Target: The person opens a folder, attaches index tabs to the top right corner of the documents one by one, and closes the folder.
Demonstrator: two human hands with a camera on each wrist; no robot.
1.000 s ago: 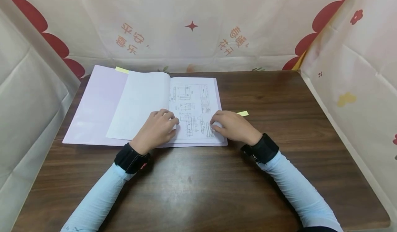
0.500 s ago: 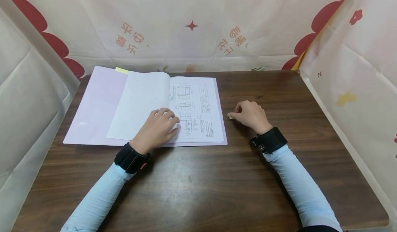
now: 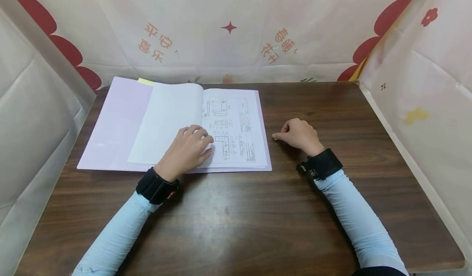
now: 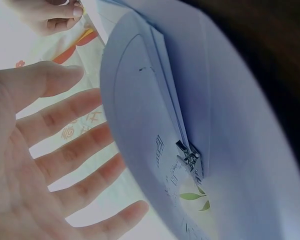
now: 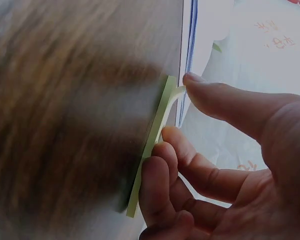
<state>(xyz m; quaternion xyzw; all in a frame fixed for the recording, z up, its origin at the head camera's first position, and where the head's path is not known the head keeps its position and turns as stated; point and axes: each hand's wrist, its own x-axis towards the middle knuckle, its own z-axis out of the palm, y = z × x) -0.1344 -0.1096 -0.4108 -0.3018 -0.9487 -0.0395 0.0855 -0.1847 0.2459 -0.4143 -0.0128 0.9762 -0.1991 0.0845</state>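
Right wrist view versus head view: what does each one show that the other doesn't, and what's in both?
Right wrist only: the stacked edge of the sticky-note pad, with a sheet bending up to the thumb.
Head only: the left hand, the technical drawings and the pale blue sleeves.
Both: the right hand, the wooden table and the patterned curtain.
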